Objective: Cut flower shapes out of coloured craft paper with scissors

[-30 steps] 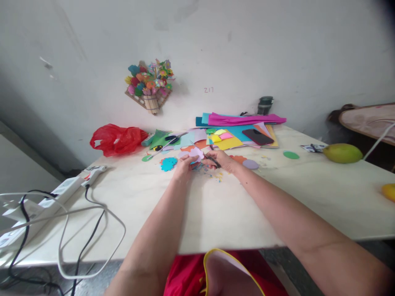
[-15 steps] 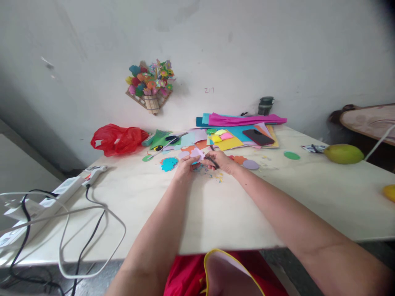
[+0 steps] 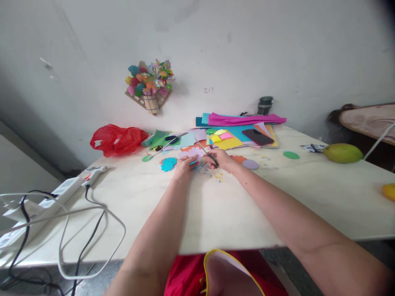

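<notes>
A light purple scalloped paper piece [image 3: 196, 152] is pinched in my left hand [image 3: 184, 166], near the middle of the table. My right hand [image 3: 219, 159] is wrapped round the dark handles of the scissors [image 3: 212, 158], whose blades point up and left beside the purple piece. Blue scalloped cutouts [image 3: 168, 164] lie left of my left hand. Right of my right hand are an orange cutout [image 3: 238, 159] and a purple disc [image 3: 250, 164]. Small paper scraps [image 3: 217, 176] are scattered below the hands.
Coloured sheets [image 3: 231, 142] with a phone [image 3: 257, 137] lie at the back. A red bag [image 3: 119, 139] and second scissors [image 3: 173, 139] are back left. A power strip [image 3: 66, 187] with cables sits left. A green disc [image 3: 291, 155] and a yellow-green fruit [image 3: 343, 153] are at the right.
The scissors' blades have come into clearer view, now pointing up and left. The purple piece has turned in my left hand, showing more of its scalloped edge.
</notes>
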Demonstrator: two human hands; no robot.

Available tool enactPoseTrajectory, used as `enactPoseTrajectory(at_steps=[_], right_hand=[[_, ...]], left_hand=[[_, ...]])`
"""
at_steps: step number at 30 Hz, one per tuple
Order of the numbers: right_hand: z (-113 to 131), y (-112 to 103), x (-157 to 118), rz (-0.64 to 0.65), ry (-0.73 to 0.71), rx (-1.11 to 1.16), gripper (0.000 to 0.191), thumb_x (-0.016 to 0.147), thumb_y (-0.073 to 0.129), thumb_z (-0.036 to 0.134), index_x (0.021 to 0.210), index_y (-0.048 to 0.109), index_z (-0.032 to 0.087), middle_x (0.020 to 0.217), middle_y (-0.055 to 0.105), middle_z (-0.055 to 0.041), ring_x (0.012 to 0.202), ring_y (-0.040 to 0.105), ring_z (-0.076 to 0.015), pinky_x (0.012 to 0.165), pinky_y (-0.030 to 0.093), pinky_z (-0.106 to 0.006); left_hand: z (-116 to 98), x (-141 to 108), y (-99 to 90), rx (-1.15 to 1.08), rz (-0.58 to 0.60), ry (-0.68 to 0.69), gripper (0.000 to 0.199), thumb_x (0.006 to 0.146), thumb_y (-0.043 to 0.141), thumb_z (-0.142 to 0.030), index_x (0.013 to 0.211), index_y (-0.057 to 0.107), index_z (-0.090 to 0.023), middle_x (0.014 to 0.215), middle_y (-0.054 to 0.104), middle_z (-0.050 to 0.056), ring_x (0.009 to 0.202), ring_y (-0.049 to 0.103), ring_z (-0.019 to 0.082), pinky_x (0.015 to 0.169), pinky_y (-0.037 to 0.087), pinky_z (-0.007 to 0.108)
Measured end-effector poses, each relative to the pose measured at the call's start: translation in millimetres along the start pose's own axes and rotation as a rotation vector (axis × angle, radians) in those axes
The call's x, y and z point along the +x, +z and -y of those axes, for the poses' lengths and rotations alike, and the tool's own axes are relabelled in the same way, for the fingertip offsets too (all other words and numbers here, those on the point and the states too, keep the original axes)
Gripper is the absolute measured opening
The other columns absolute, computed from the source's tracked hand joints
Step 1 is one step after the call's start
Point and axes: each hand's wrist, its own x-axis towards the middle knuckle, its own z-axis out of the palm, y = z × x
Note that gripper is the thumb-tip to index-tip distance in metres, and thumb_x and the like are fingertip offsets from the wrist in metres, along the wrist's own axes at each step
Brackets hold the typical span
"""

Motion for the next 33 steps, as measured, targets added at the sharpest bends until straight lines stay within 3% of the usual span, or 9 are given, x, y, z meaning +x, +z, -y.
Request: enactPoseTrajectory(at_steps=[3,6,10,13,21,29,33], right_hand=[[-3,-9,5,-0.112,0.021,-0.162,0.026,0.071,0.082,0.031,0.065,0.06,0.017,0.047,0.054,0.0033,0.039,0.049,-0.0113,0.04,0.041,-0.023],[-5,-19,5,-0.193,-0.051,-0.562,0.025,0.071,0.082,0.037,0.069,0.067,0.018,0.054,0.06,0.0,0.051,0.06,-0.0167,0.05,0.044,-0.025],[0,-22,-2,-0.237,-0.078,-1.0,0.026,0.075,0.079,0.046,0.079,0.077,0.02,0.083,0.077,-0.0095,0.087,0.071,-0.0249,0.066,0.046,-0.027],[5,-20,-7,-0.201,-0.01,-1.131,0.028,0.08,0.074,0.046,0.087,0.08,0.019,0.095,0.078,-0.0134,0.095,0.071,-0.0277,0.069,0.046,-0.029],[-1,-19,-2,-0.144,0.035,-1.147,0.038,0.07,0.083,0.046,0.099,0.081,0.021,0.104,0.077,-0.012,0.099,0.07,-0.0288,0.07,0.046,-0.029],[8,-15,-9,-0.054,0.002,-1.112,0.021,0.075,0.076,0.032,0.093,0.082,0.023,0.099,0.078,-0.0076,0.094,0.07,-0.0256,0.067,0.046,-0.027],[10,-13,-8,-0.102,-0.026,-0.993,0.017,0.078,0.068,0.017,0.087,0.082,0.021,0.101,0.078,-0.0073,0.097,0.069,-0.0241,0.07,0.048,-0.026]], left_hand=[[1,1,-2.3,0.041,0.023,0.013,0.036,0.049,0.095,-0.033,0.069,0.07,-0.015,0.071,0.073,0.005,0.063,0.067,0.017,0.073,0.057,0.032],[2,2,-4.4,0.079,0.075,0.02,0.041,0.051,0.095,-0.039,0.074,0.072,-0.014,0.074,0.075,0.007,0.066,0.07,0.019,0.075,0.056,0.034],[5,3,-6.1,0.125,0.105,0.032,0.047,0.05,0.095,-0.046,0.076,0.072,-0.014,0.074,0.075,0.007,0.068,0.072,0.022,0.076,0.057,0.036],[6,4,-6.2,0.143,0.127,0.033,0.047,0.052,0.094,-0.048,0.078,0.073,-0.015,0.074,0.075,0.007,0.071,0.074,0.024,0.077,0.058,0.037],[3,-2,-3.2,0.158,0.18,0.024,0.042,0.053,0.094,-0.043,0.075,0.072,-0.014,0.078,0.076,0.008,0.074,0.073,0.022,0.08,0.057,0.035],[-1,-6,-2.4,0.21,0.216,-0.008,0.045,0.053,0.093,-0.047,0.078,0.071,-0.016,0.082,0.077,0.01,0.074,0.073,0.023,0.076,0.055,0.033],[-2,-6,-1.8,0.213,0.211,-0.027,0.047,0.052,0.093,-0.046,0.08,0.072,-0.015,0.081,0.077,0.01,0.071,0.072,0.023,0.076,0.055,0.034]])
